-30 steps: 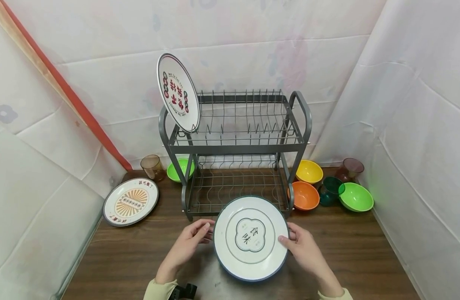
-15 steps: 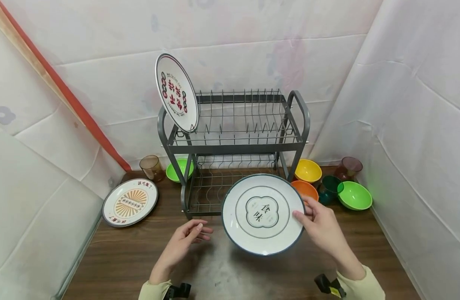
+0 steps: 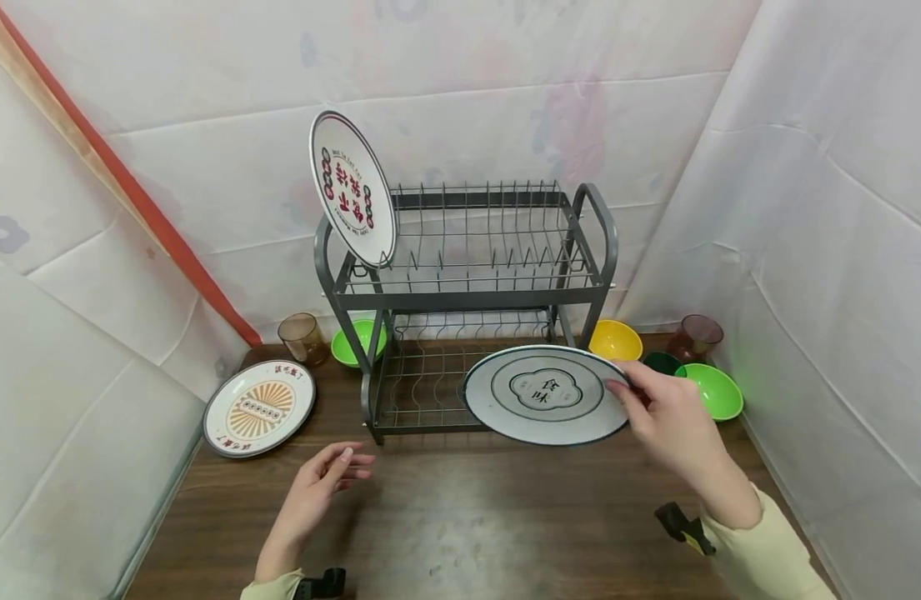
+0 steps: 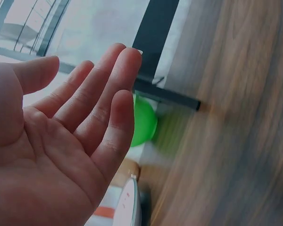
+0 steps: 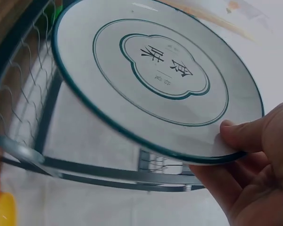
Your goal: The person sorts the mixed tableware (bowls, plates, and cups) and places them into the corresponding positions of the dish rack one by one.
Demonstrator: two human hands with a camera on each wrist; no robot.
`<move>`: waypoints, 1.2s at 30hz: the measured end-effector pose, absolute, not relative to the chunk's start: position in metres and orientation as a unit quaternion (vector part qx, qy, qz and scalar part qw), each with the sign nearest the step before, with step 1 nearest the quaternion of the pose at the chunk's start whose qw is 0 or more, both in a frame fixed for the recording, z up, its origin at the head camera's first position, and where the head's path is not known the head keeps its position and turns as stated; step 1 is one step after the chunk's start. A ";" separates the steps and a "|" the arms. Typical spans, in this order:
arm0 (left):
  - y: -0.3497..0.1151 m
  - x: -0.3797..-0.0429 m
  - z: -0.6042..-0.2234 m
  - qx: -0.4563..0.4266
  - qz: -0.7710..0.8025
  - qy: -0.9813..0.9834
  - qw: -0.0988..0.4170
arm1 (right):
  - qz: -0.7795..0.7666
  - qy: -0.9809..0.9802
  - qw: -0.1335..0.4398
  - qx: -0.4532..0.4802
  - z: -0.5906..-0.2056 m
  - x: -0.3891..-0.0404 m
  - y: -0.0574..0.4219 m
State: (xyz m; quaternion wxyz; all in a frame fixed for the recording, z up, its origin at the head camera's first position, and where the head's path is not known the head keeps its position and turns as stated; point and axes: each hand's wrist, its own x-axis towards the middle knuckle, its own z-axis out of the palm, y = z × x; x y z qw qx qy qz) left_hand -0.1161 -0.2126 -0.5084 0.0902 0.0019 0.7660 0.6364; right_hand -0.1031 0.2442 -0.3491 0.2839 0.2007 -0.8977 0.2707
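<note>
A white plate (image 3: pixel 546 417) with a dark blue-green rim and black characters hangs tilted before the right front of the dark two-tier dish rack (image 3: pixel 468 297). My right hand (image 3: pixel 673 425) pinches its right edge, thumb on the face and fingers beneath, as the right wrist view shows of the plate (image 5: pixel 155 108). Over the table at the rack's left front, my left hand (image 3: pixel 317 479) holds nothing; in its wrist view the left hand (image 4: pixel 70 127) shows relaxed fingers. Another plate (image 3: pixel 351 192) with red characters leans upright at the left end of the rack's upper tier.
On the left lie a sunburst-patterned plate (image 3: pixel 259 408), an amber cup (image 3: pixel 302 337) and a green bowl (image 3: pixel 358 342). Right of the rack stand a yellow bowl (image 3: pixel 616 340), a purple cup (image 3: pixel 698 336), a partly hidden teal cup (image 3: pixel 661 362) and another green bowl (image 3: pixel 715 390).
The plate has risen off to the right and tipped flatter in my right hand, now covering the orange bowl. My left hand has come away from it, down and to the left.
</note>
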 end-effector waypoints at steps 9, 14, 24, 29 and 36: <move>-0.224 -0.116 -0.511 -0.016 0.643 0.762 0.079 | 0.197 -0.838 0.392 0.323 -0.309 -0.119 0.248; -0.228 -0.117 -0.511 -0.028 0.636 0.767 0.079 | 0.166 -0.813 0.432 0.354 -0.284 -0.124 0.243; -0.219 -0.118 -0.516 -0.021 0.638 0.764 0.096 | 0.171 -0.745 0.509 0.397 -0.253 -0.130 0.227; -0.206 -0.116 -0.521 -0.001 0.649 0.751 0.120 | 0.193 -0.719 0.543 0.389 -0.243 -0.133 0.218; -0.184 -0.116 -0.529 0.039 0.644 0.748 0.158 | 0.220 -0.684 0.579 0.386 -0.230 -0.144 0.206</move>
